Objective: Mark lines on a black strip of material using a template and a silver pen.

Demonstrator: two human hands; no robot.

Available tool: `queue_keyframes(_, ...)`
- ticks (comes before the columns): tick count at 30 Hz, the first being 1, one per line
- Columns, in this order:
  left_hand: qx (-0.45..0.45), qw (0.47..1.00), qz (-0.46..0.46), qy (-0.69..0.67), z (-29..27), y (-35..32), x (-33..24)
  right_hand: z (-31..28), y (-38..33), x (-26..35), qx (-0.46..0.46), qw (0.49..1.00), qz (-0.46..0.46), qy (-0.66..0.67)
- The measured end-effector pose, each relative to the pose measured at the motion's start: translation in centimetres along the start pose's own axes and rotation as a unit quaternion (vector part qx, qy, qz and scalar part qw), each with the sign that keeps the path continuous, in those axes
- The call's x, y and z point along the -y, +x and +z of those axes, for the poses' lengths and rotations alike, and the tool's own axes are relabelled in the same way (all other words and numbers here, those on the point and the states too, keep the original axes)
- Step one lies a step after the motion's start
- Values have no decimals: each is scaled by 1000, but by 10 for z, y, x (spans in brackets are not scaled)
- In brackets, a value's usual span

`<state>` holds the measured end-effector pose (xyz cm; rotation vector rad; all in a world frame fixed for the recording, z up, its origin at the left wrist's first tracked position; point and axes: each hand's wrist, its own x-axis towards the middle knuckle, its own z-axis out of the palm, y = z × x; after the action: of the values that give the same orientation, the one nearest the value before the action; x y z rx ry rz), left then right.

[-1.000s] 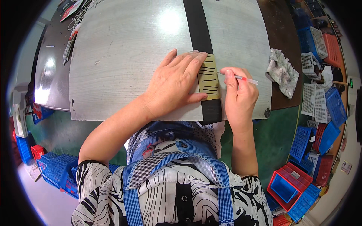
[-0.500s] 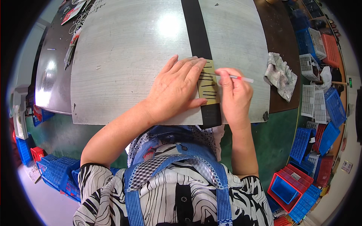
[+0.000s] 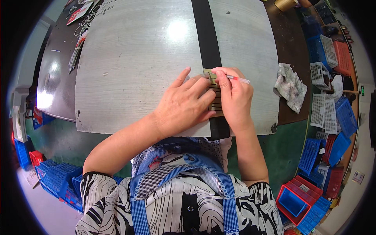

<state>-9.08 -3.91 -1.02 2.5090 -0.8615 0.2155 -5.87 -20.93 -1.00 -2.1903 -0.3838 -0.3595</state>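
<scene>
A long black strip [image 3: 206,35] runs lengthwise over a pale board [image 3: 137,58]. On its near part lies a yellowish slotted template [image 3: 216,103], through whose slots the dark strip shows. My left hand [image 3: 182,96] rests on the template from the left, fingers apart and bent, the little finger lifted; it covers part of the template. Pinched in my right hand [image 3: 238,92] is a thin pen refill [image 3: 242,80] with a clear tube and a red section. Its tip is at the template's far end, close to my left fingertips.
A stained cloth [image 3: 290,88] lies right of the board on the dark table. At the left are a bundle of thin refills [image 3: 77,51] and scissors [image 3: 84,28]. A golden spool [image 3: 285,4] stands at the far right. Plastic baskets [image 3: 299,197] are stacked beside the table.
My left fingers have bent and drawn back from the template's far end, uncovering it there. My right hand has moved left, bringing the refill to that end.
</scene>
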Motion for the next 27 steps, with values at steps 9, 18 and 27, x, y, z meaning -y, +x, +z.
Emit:
queue_keyframes(9,-18,999,21,20,-2,1,-1,-4,14,2,4,1000,-10,-6)
queue_keyframes(18,187,973,94,98,-39,57,0,-30,10,-8,16,996,68,-54)
queue_keyframes(27,195,980,32,6,-40,73,53,-34,1,-30,-80,971,152,164)
